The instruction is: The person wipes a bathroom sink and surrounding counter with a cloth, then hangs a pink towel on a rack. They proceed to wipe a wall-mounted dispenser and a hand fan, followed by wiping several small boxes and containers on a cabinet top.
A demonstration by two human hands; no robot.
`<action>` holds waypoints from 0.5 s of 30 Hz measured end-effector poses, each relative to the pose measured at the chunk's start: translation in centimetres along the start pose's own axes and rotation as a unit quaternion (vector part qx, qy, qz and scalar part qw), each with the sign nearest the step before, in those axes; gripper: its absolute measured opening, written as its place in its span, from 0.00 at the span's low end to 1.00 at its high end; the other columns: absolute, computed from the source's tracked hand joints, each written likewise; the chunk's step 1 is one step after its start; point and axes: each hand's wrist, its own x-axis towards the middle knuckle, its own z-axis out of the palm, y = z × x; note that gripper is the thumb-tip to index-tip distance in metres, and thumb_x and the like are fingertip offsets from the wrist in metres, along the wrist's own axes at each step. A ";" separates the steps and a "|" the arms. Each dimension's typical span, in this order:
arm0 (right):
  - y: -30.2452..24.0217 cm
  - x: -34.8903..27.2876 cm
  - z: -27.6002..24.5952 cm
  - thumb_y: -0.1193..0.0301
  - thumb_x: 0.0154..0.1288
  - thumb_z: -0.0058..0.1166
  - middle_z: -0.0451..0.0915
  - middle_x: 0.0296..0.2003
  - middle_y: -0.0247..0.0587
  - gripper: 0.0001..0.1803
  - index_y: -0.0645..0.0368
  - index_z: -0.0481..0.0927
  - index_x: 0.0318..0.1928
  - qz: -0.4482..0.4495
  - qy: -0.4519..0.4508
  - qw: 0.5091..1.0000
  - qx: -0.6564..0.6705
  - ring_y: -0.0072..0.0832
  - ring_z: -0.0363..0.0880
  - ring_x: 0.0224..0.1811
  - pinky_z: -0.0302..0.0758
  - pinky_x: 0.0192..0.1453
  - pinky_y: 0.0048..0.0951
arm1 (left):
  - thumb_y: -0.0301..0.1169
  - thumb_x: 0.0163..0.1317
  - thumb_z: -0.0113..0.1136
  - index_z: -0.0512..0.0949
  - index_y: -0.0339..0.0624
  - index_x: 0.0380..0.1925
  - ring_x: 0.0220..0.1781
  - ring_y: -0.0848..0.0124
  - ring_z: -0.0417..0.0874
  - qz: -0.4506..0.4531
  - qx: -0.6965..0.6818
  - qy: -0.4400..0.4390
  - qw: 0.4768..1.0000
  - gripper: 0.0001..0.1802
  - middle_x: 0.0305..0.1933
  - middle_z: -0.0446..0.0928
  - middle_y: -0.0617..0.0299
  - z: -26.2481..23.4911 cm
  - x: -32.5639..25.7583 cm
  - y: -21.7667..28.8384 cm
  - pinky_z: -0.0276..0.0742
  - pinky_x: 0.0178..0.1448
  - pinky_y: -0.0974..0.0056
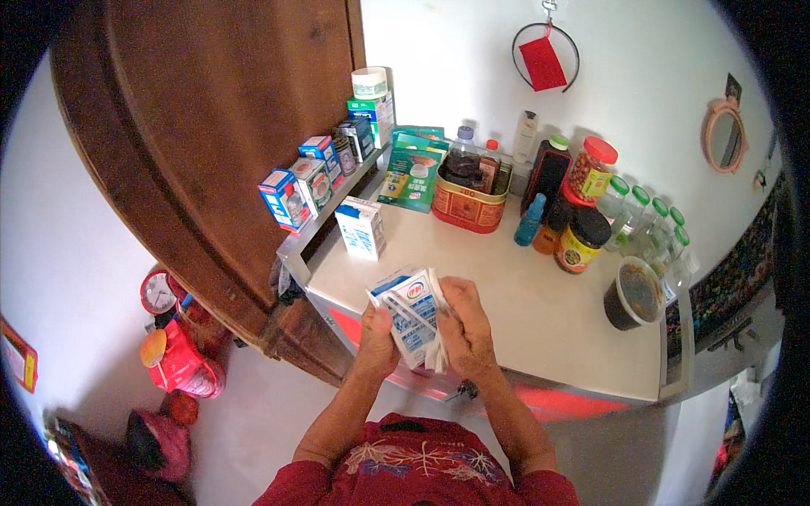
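Between my two hands, in front of the cabinet's near edge, is a white and blue drink carton point(415, 323) with a wrapped straw on its face. More white edges beside it suggest another carton or two, but I cannot tell how many. My left hand point(377, 339) is closed on the carton's left side, thumb on the front. From the right, my right hand point(466, 331) wraps round the other side. A similar white carton point(360, 229) stands upright on the cabinet top point(523, 304), beyond my left hand.
Small boxes point(310, 185) line a raised ledge at the left. Green packets point(412, 179), a red tin point(467, 207) with bottles, a black-lidded jar point(582, 240), several green-lidded glass jars point(645, 221) and a dark tub point(631, 295) stand behind. A brown wooden door point(211, 126) rises at left.
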 end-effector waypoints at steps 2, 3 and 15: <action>-1.2 0.8 -0.4 0.81 0.58 0.43 0.67 0.49 0.51 0.21 0.68 0.68 0.54 -0.010 0.010 1.000 -0.006 0.37 0.70 0.51 0.65 0.56 0.29 | 0.36 0.64 0.47 0.64 0.43 0.55 0.51 0.66 0.77 -0.016 0.020 0.024 0.999 0.20 0.51 0.73 0.57 1.8 -0.3 0.9 0.75 0.56 0.59; -1.4 1.3 -0.6 0.81 0.59 0.43 0.67 0.50 0.51 0.21 0.68 0.68 0.54 -0.016 0.015 1.000 -0.011 0.37 0.70 0.51 0.65 0.56 0.29 | 0.36 0.63 0.48 0.64 0.43 0.55 0.52 0.66 0.76 -0.018 0.021 0.026 0.999 0.21 0.50 0.73 0.57 2.6 -0.5 1.2 0.74 0.56 0.59; 1.3 0.0 -0.5 0.69 0.61 0.52 0.71 0.43 0.53 0.23 0.68 0.67 0.54 0.069 -0.114 0.991 -0.021 0.41 0.73 0.46 0.69 0.53 0.34 | 0.45 0.58 0.46 0.65 0.42 0.52 0.47 0.64 0.78 0.022 -0.007 0.102 0.994 0.25 0.47 0.73 0.56 2.2 0.2 1.7 0.75 0.52 0.60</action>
